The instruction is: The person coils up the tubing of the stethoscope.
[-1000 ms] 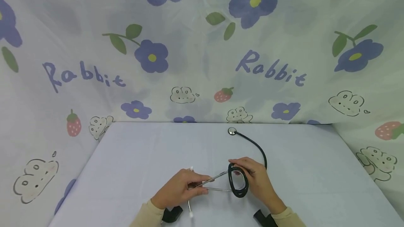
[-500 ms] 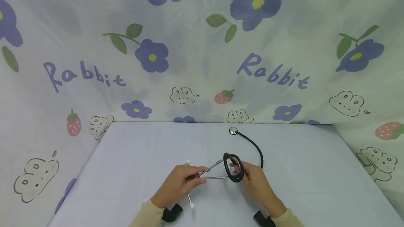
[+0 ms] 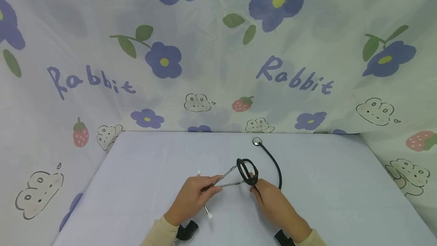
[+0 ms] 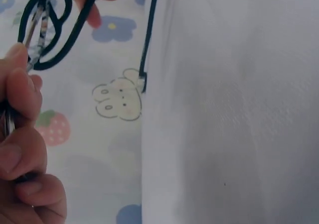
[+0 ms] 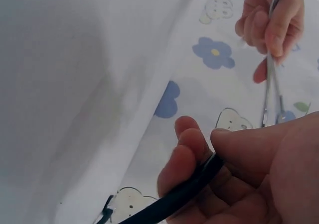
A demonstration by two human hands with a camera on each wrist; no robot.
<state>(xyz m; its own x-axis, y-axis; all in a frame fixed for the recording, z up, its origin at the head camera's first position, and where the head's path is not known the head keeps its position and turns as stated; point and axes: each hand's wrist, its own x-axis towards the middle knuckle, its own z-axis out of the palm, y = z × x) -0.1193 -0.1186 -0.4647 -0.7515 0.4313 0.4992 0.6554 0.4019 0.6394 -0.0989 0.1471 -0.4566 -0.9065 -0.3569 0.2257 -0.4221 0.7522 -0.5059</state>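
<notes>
Both hands are on a stethoscope. My left hand [image 3: 191,198] grips its metal ear tubes [image 3: 227,173] near the bend, and white ear tips [image 3: 209,215] stick out on either side of that hand. The black tubing [image 3: 254,180] is wound in a loop around the far ends of the metal tubes. My right hand [image 3: 274,202] pinches the tubing just right of the loop; in the right wrist view the black tube [image 5: 169,204] runs between thumb and fingers. From there the tube curves away to the round metal chest piece [image 3: 257,141], near the table's back edge.
A white-covered table [image 3: 153,162] lies under the hands. Behind and beside it hangs a cloth [image 3: 211,67] printed with flowers, rabbits and strawberries. A black device [image 3: 187,231] shows at the left wrist, another [image 3: 283,237] at the right.
Both hands and the loop have moved away from the person, the loop also leftward. My right hand has shifted from beside the loop to the tubing below it. The chest piece has slid slightly right.
</notes>
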